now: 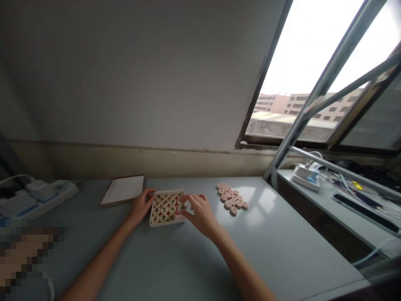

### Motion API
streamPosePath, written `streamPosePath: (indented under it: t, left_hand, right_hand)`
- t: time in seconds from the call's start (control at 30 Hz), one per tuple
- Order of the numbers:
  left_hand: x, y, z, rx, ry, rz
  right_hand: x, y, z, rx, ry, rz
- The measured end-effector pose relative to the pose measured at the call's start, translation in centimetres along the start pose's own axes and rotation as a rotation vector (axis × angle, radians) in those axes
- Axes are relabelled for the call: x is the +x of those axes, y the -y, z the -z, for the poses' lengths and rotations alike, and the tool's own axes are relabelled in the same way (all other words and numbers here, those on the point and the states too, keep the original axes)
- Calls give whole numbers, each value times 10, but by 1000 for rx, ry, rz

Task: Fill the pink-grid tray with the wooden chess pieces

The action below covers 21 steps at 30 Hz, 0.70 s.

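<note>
A shallow white box (pixel 167 224) sits on the grey table, filled with rows of round wooden Chinese chess pieces (pixel 164 210) bearing dark characters. My left hand (pixel 141 205) grips the box's left side, fingers curled over its upper left corner. Over the box's right side is my right hand (pixel 202 212), thumb and fingers closed around one chess piece (pixel 183 207) at the lower right of the rows. A little pink shows in the lower right corner of the box. Farther right, a loose cluster of chess pieces (pixel 231 195) lies on the table, their characters too faint to read.
The box lid (pixel 123 190) lies inside up at the back left. A white power strip (pixel 64 193) stands at the left. At right, a metal bed-frame post (pixel 294 129) rises beside a side desk (pixel 338 213) with cables and a dark phone-like slab (pixel 365 213).
</note>
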<state>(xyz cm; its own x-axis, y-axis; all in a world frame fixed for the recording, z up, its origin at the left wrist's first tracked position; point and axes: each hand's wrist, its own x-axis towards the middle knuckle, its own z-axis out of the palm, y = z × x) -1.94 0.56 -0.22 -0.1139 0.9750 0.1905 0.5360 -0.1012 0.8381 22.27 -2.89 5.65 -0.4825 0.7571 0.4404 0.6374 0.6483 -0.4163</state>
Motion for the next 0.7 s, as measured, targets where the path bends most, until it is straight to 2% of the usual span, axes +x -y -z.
streamPosePath:
  t: [0.17, 0.27, 0.7]
  left_hand:
    - [-3, -4, -2, 219, -86, -114]
    - [-3, -5, -3, 270, -95, -166]
    - [-6, -13, 0, 277, 2, -136]
  right_hand:
    - [-1, -6, -7, 34, 65, -52]
    - [-1, -9, -7, 38, 113, -74]
    - [-2, 0, -8, -151, 109, 83]
